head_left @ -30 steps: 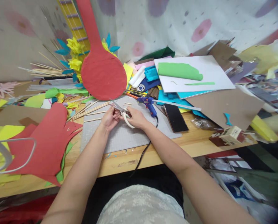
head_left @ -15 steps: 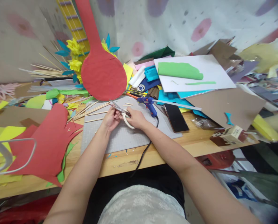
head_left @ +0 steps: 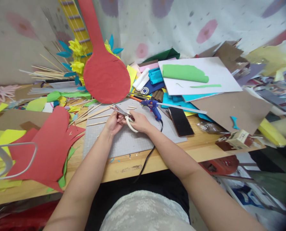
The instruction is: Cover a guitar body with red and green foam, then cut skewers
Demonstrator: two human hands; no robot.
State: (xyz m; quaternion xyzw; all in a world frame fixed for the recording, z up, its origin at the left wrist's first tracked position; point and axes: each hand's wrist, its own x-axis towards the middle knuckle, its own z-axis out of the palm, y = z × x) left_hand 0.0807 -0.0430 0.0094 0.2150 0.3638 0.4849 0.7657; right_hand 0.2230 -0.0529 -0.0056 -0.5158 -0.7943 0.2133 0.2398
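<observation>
My right hand point(head_left: 139, 122) grips a pair of scissors point(head_left: 121, 111) by the white handles, blades pointing up and left. Close against it, my left hand point(head_left: 114, 123) is closed under the blades; whatever its fingers pinch is too small to make out. Thin wooden sticks point(head_left: 92, 113) fan out to the left of the blades, some lying on the grey cutting mat point(head_left: 130, 142). A few short cut stick pieces point(head_left: 131, 107) rest on the mat just beyond my fingers. Right of my right hand lies a blue glue gun point(head_left: 154, 109).
A black phone point(head_left: 181, 121) lies right of the glue gun. Behind the mat stands a red round paper shape point(head_left: 106, 80) with a long neck. Red paper point(head_left: 45, 150) covers the left side; a white board point(head_left: 203, 75) with green paper lies back right. The glue gun's cord point(head_left: 146, 160) crosses the table edge.
Almost nothing differs. The scissors' handles and my right fingers have shifted very slightly; both hands stay in the same place over the mat.
</observation>
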